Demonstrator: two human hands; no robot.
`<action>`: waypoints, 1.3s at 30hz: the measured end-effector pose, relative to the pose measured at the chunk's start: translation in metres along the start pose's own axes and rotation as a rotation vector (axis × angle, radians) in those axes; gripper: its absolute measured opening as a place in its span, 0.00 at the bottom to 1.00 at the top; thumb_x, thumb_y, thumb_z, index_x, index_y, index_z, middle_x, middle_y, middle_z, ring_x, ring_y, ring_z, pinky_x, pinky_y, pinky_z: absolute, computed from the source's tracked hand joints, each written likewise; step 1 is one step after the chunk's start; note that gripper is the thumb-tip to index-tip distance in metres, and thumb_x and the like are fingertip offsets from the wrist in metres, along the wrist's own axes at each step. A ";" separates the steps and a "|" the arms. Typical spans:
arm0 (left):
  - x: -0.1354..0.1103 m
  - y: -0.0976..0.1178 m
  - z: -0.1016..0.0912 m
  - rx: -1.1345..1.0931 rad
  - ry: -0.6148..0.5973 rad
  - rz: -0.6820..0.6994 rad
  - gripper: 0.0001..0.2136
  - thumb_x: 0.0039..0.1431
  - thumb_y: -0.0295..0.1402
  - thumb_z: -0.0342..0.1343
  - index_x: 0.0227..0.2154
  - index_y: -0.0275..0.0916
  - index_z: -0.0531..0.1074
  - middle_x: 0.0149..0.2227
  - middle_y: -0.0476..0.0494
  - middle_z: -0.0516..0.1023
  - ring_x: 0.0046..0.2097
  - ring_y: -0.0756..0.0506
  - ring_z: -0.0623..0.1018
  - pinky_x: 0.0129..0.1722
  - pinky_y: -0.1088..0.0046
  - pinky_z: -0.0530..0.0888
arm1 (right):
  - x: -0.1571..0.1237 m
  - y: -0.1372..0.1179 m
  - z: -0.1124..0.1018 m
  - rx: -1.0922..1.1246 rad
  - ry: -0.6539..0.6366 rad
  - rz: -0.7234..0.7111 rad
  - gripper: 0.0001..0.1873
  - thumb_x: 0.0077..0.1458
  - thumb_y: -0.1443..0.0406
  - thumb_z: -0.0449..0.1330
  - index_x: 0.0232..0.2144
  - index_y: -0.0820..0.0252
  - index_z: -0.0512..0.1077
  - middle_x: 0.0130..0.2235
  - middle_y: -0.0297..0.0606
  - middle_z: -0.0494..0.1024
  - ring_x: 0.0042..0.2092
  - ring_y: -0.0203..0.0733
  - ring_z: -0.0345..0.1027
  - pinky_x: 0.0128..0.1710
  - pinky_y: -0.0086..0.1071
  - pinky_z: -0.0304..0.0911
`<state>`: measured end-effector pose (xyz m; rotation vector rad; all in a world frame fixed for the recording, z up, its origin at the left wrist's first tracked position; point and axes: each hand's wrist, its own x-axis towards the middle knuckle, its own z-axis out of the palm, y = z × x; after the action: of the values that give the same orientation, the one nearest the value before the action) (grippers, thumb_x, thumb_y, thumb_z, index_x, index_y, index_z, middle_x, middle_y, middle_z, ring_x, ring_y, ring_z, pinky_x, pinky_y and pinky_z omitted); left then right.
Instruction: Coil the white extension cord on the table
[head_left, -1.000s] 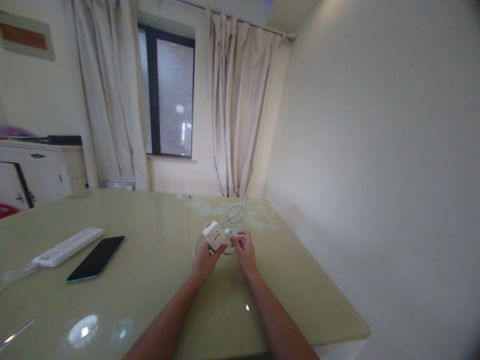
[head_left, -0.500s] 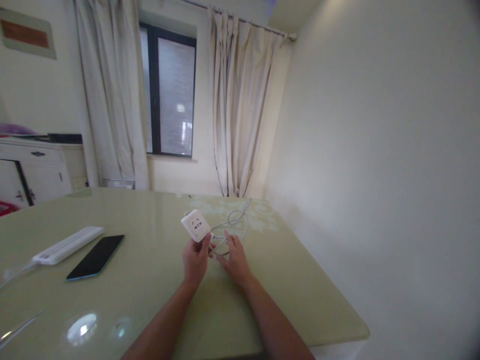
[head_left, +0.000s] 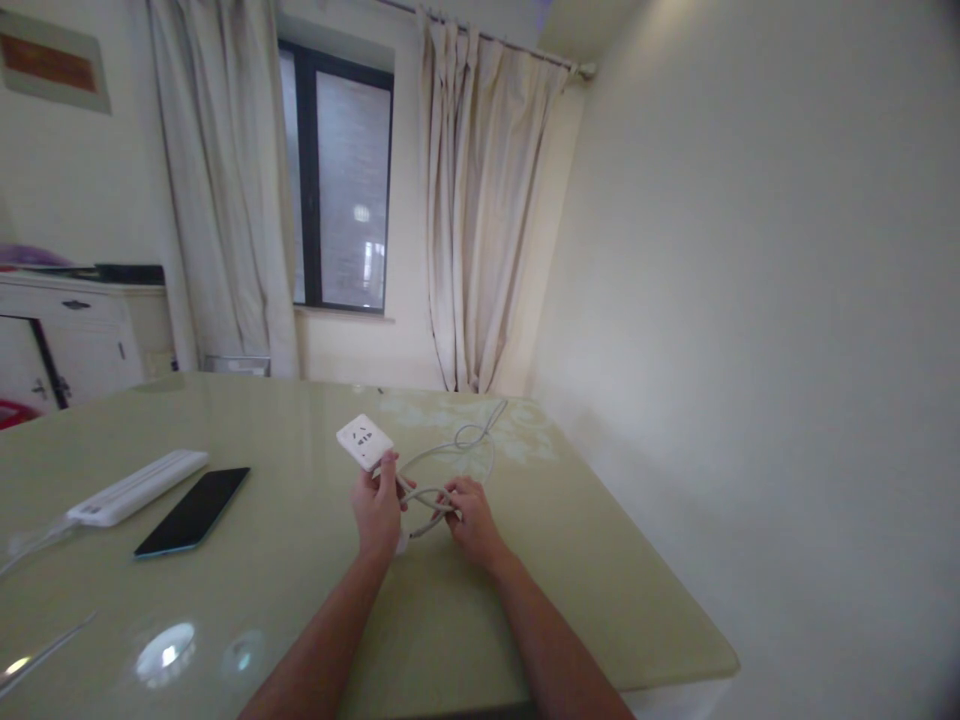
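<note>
A white square socket block with dark slots faces up, tilted, above the table. My left hand is closed on its near end, thumb on top. Loops of pale grey cable run between my hands. My right hand is closed, pinching the cable strands to the right of the socket block. Below my left hand a small white piece shows beside the cable's end, partly hidden by the hand. More of the cable lies in a loose loop on the table beyond my hands.
On the table to the left lie a dark-screened phone and a long white power strip with a cable. A thin shiny stick lies at the near left. The wall runs along the table's right side.
My left hand has moved the socket block leftward and slightly up, turning it flatter. My right hand has closed on the cable, and its loops have spread between my hands.
</note>
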<state>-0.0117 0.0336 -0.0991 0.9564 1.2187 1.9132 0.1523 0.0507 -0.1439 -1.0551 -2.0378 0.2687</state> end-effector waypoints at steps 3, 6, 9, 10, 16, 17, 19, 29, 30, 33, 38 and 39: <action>0.008 -0.004 -0.002 -0.034 0.039 -0.079 0.28 0.56 0.59 0.58 0.41 0.36 0.75 0.20 0.51 0.74 0.17 0.52 0.67 0.15 0.79 0.62 | 0.001 -0.004 0.002 0.058 -0.012 -0.044 0.07 0.53 0.73 0.64 0.30 0.56 0.79 0.39 0.37 0.77 0.45 0.45 0.68 0.47 0.37 0.58; 0.016 -0.010 -0.003 -0.102 -0.031 -0.176 0.28 0.52 0.59 0.61 0.39 0.36 0.75 0.18 0.55 0.70 0.16 0.54 0.64 0.14 0.80 0.58 | 0.002 -0.006 0.001 0.150 0.041 -0.044 0.07 0.55 0.63 0.69 0.27 0.57 0.76 0.38 0.38 0.75 0.44 0.45 0.67 0.46 0.37 0.61; 0.024 -0.015 -0.004 -0.145 -0.140 -0.317 0.28 0.47 0.57 0.64 0.36 0.34 0.76 0.19 0.53 0.71 0.17 0.54 0.65 0.15 0.80 0.59 | 0.003 -0.007 -0.003 0.236 0.160 -0.007 0.17 0.51 0.54 0.72 0.26 0.58 0.72 0.38 0.39 0.74 0.43 0.45 0.67 0.44 0.37 0.63; 0.025 -0.015 -0.005 -0.150 -0.159 -0.362 0.27 0.46 0.56 0.65 0.35 0.34 0.76 0.20 0.51 0.74 0.17 0.54 0.66 0.16 0.80 0.60 | 0.002 -0.008 -0.005 0.256 0.205 0.013 0.19 0.48 0.52 0.74 0.28 0.57 0.72 0.38 0.39 0.74 0.42 0.45 0.67 0.44 0.37 0.64; 0.022 -0.014 -0.005 -0.265 -0.313 -0.495 0.22 0.45 0.47 0.72 0.37 0.35 0.78 0.31 0.45 0.82 0.26 0.53 0.76 0.24 0.79 0.70 | 0.000 -0.015 -0.017 0.357 0.333 -0.009 0.26 0.57 0.45 0.65 0.49 0.54 0.75 0.46 0.43 0.77 0.46 0.48 0.71 0.49 0.40 0.67; 0.019 -0.015 -0.005 -0.290 -0.362 -0.506 0.22 0.44 0.46 0.73 0.37 0.36 0.78 0.32 0.45 0.82 0.28 0.52 0.78 0.27 0.79 0.72 | 0.001 -0.015 -0.018 0.368 0.331 -0.039 0.27 0.60 0.43 0.60 0.49 0.54 0.77 0.46 0.44 0.77 0.47 0.48 0.71 0.50 0.41 0.67; 0.016 -0.016 -0.002 -0.326 -0.422 -0.509 0.22 0.42 0.44 0.75 0.36 0.36 0.78 0.33 0.44 0.83 0.31 0.51 0.79 0.30 0.79 0.74 | 0.003 -0.015 -0.017 0.399 0.353 -0.049 0.32 0.63 0.38 0.52 0.47 0.54 0.79 0.46 0.45 0.78 0.48 0.50 0.71 0.51 0.42 0.67; 0.050 -0.031 -0.008 -0.382 0.014 -0.232 0.21 0.45 0.39 0.72 0.39 0.40 0.72 0.31 0.47 0.81 0.33 0.48 0.81 0.33 0.75 0.73 | 0.014 0.028 -0.035 0.523 0.642 0.412 0.43 0.61 0.32 0.42 0.42 0.52 0.84 0.57 0.43 0.78 0.59 0.52 0.67 0.58 0.46 0.61; 0.057 -0.032 -0.013 -0.391 0.113 -0.207 0.18 0.46 0.38 0.71 0.37 0.40 0.72 0.31 0.49 0.80 0.32 0.50 0.80 0.32 0.77 0.72 | 0.012 0.038 -0.041 0.523 0.694 0.462 0.43 0.60 0.32 0.43 0.42 0.53 0.84 0.54 0.43 0.79 0.55 0.50 0.70 0.54 0.43 0.65; 0.074 -0.036 -0.029 -0.392 0.334 -0.161 0.13 0.51 0.37 0.67 0.33 0.39 0.69 0.28 0.53 0.76 0.28 0.53 0.76 0.29 0.79 0.69 | 0.006 0.065 -0.060 0.555 0.831 0.617 0.41 0.54 0.31 0.50 0.34 0.59 0.83 0.36 0.43 0.82 0.34 0.42 0.71 0.31 0.33 0.65; 0.086 -0.037 -0.048 -0.336 0.583 -0.047 0.10 0.59 0.37 0.59 0.29 0.40 0.64 0.26 0.54 0.72 0.23 0.54 0.69 0.23 0.79 0.63 | -0.004 0.094 -0.084 0.634 1.105 0.727 0.38 0.56 0.33 0.46 0.18 0.56 0.70 0.14 0.31 0.61 0.16 0.34 0.49 0.15 0.30 0.46; 0.087 -0.036 -0.050 -0.324 0.615 -0.020 0.10 0.60 0.37 0.58 0.29 0.40 0.64 0.26 0.53 0.72 0.23 0.54 0.68 0.22 0.79 0.62 | -0.006 0.097 -0.090 0.632 1.123 0.716 0.38 0.57 0.33 0.42 0.17 0.54 0.66 0.13 0.30 0.59 0.15 0.34 0.47 0.14 0.30 0.43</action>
<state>-0.0932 0.0966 -0.1278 0.1807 1.1692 2.3833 0.2780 0.0923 -0.1388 -1.0969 -0.4805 0.4923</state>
